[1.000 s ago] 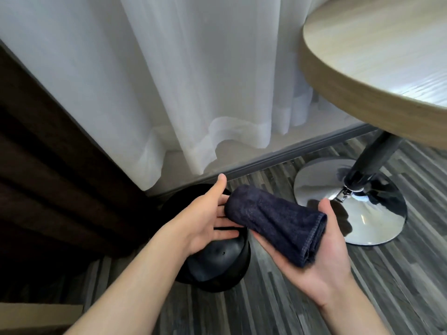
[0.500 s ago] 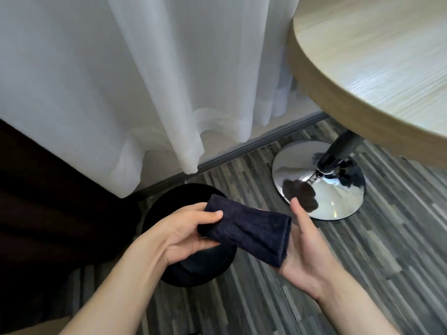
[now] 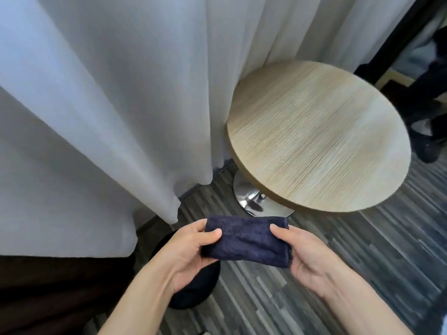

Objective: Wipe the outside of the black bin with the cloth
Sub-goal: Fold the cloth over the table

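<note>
A folded dark navy cloth (image 3: pixel 246 240) is held flat between both hands, above the floor. My left hand (image 3: pixel 188 252) pinches its left end with the thumb on top. My right hand (image 3: pixel 307 255) grips its right end the same way. The black bin (image 3: pixel 196 291) stands on the floor below my left hand and forearm, which hide most of it; only its lower right side and a sliver at its left show. The cloth is not touching the bin.
White curtains (image 3: pixel 108 105) hang at the left and back. A round wooden table (image 3: pixel 319 134) on a chrome base (image 3: pixel 251 201) stands to the right. Dark furniture (image 3: pixel 48 286) sits at the left. A person's dark legs (image 3: pixel 425 105) stand at the far right.
The view has risen and pulled back, so the whole tabletop now shows. Both hands have lifted the cloth, and the left hand has gone from touching its end to gripping it.
</note>
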